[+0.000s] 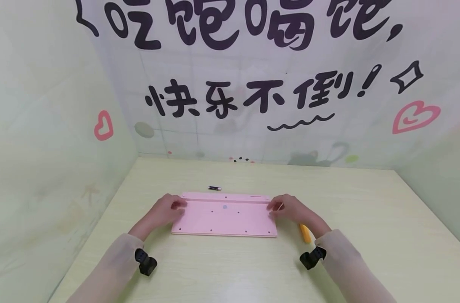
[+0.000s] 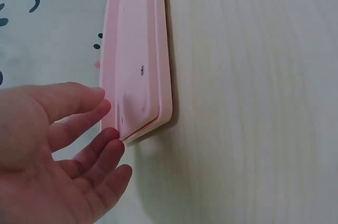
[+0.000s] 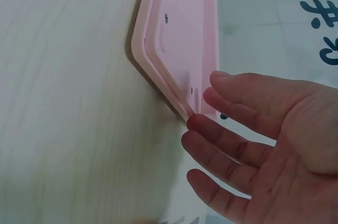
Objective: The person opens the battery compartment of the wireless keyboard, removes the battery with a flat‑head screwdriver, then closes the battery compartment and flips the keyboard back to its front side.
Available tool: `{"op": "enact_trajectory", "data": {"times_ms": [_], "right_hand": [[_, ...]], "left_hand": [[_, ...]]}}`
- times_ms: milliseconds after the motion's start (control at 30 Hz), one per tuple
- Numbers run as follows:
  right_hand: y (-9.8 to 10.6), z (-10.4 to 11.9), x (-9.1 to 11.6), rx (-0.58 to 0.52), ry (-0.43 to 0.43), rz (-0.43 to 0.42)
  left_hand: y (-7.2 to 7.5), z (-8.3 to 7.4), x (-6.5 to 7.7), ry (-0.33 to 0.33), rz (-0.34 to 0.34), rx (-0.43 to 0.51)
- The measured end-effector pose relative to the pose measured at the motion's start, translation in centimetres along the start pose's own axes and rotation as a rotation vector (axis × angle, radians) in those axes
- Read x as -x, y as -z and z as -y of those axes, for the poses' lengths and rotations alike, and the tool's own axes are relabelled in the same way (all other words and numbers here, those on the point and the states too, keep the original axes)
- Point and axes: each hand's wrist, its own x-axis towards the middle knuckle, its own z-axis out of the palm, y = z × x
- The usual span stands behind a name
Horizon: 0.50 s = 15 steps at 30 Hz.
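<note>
A pink keyboard (image 1: 224, 219) lies face down, its underside dotted with small screws and a raised strip along the far edge. My left hand (image 1: 170, 208) is at its left end; the left wrist view shows loosely bent fingers (image 2: 108, 147) with tips right at the edge near a corner. At the opposite end is my right hand (image 1: 288, 208). Its fingers (image 3: 227, 139) are spread and slightly bent in the right wrist view, a fingertip meeting the keyboard's corner. Neither hand's fingers wrap round the keyboard.
Just beyond the keyboard lies a small dark battery (image 1: 215, 188). An orange stick-like object (image 1: 305, 233) sits under my right forearm, partly hidden. Light wood-grain tabletop (image 1: 230, 273) surrounds them, with a printed cloth wall (image 1: 222, 139) behind.
</note>
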Motion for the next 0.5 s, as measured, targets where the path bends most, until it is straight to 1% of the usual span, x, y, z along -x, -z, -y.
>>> {"op": "enact_trajectory", "data": {"times_ms": [67,267,367,500], "right_hand": [[-0.2,-0.1,0.2,0.000,-0.010,-0.008],[-1.0,-0.1,0.6,-0.012,-0.063,-0.049],[-1.6,-0.2,0.7,-0.014,-0.080,-0.080],[-2.3,-0.1,0.7,-0.030,-0.095,-0.135]], "left_hand": [[0.0,0.2,0.3,0.008,-0.008,-0.001],[-0.2,0.7,0.8,0.076,-0.001,0.021],[-0.5,0.8,1.0,0.085,-0.006,0.033],[-1.0,0.9,1.1,0.103,-0.031,0.046]]}}
